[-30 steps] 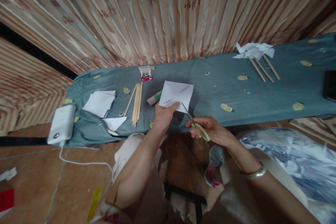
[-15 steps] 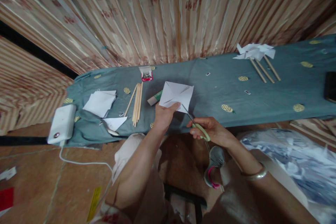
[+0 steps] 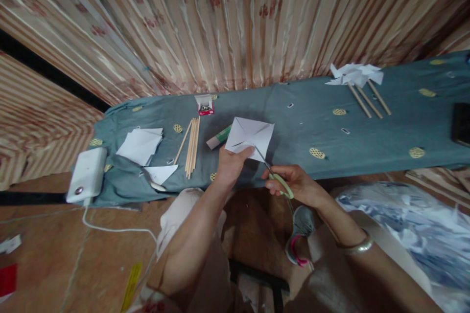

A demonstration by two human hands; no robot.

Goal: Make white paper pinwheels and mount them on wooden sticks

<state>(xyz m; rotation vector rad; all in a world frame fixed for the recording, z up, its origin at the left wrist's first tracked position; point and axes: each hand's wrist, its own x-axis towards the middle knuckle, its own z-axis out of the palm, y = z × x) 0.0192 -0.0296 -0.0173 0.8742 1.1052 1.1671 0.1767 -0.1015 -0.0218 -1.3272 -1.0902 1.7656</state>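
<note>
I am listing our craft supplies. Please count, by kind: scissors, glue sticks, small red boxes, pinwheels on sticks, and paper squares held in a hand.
Scissors, in the right hand: 1
Glue stick: 1
Small red box: 1
Pinwheels on sticks: 3
Paper square, in the left hand: 1
Total: 7

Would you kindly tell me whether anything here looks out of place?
Only small things: the white box sits right at the rumpled left end of the cloth, and paper scraps lie scattered on cloth and floor.
</note>
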